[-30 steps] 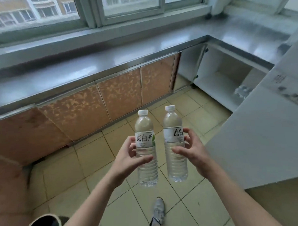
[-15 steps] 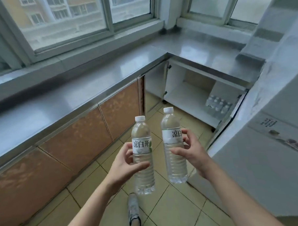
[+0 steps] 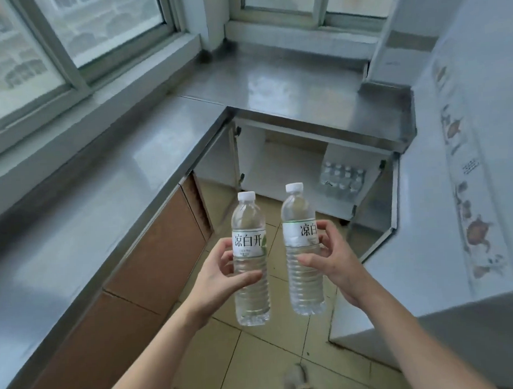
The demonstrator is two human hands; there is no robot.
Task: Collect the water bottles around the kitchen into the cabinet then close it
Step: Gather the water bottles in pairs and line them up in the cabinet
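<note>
I hold two clear water bottles with white caps and white labels, both upright over the tiled floor. My left hand [image 3: 220, 276] grips the left bottle [image 3: 250, 262] around its middle. My right hand [image 3: 330, 260] grips the right bottle [image 3: 302, 251] the same way. Ahead, under the corner of the steel counter, the cabinet [image 3: 280, 161] stands open, white inside. Several water bottles [image 3: 341, 179] stand grouped at its right side. Its right door [image 3: 373, 215] is swung out toward me.
A steel countertop [image 3: 109, 206] runs along the left under windows and turns the corner ahead. Brown patterned cabinet doors [image 3: 158, 257] line its front. A white appliance [image 3: 462, 214] with a printed strip fills the right. My shoe [image 3: 295, 380] shows on the tiled floor.
My view has turned right and moved closer to the open cabinet, which now lies straight ahead. Both hands keep the same hold on the upright bottles.
</note>
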